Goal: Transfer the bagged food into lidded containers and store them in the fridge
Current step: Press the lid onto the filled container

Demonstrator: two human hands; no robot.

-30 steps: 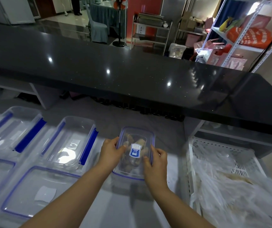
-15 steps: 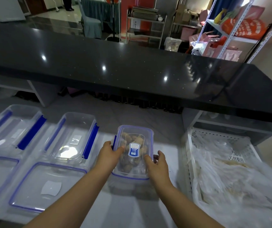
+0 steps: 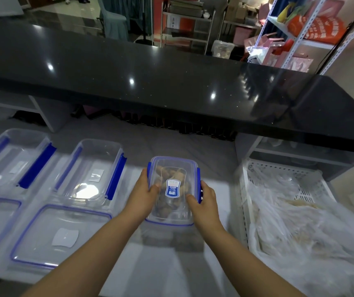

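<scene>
Left hand point(image 3: 143, 194) and right hand point(image 3: 204, 202) each clamp one long side of the small clear rectangular plastic container point(image 3: 172, 213). Thumbs lie on its clear blue-rimmed lid point(image 3: 180, 166) and fingers curl round the walls, with the right hand against the blue side latch point(image 3: 198, 183). The container sits on the pale counter point(image 3: 171, 266) straight in front of us, lid on, with brown lumpy food point(image 3: 163, 203) showing through. We read this as the sealing step: food in, lid seated, latches being closed. We can't tell if either latch has snapped home. The next move calls for an even squeeze on both flaps with the lid kept square, then a two-hand lift to the fridge. The plastic is rigid, glossy and thin-walled with rounded corners, likely slick to grip. A blue-and-white sticker label point(image 3: 172, 188) sits mid-lid. To the left is a larger empty clear tub with blue latches point(image 3: 90, 168), and nearer us a flat clear blue-rimmed piece point(image 3: 62, 230), lid or tub, we can't tell. Just to the right, a white perforated plastic crate point(image 3: 279, 172) holds limp, crumpled translucent bags point(image 3: 300, 221) with pale contents, probably more to decant. Behind runs a raised black polished ledge point(image 3: 150, 71), speckled and mirror-like.
</scene>
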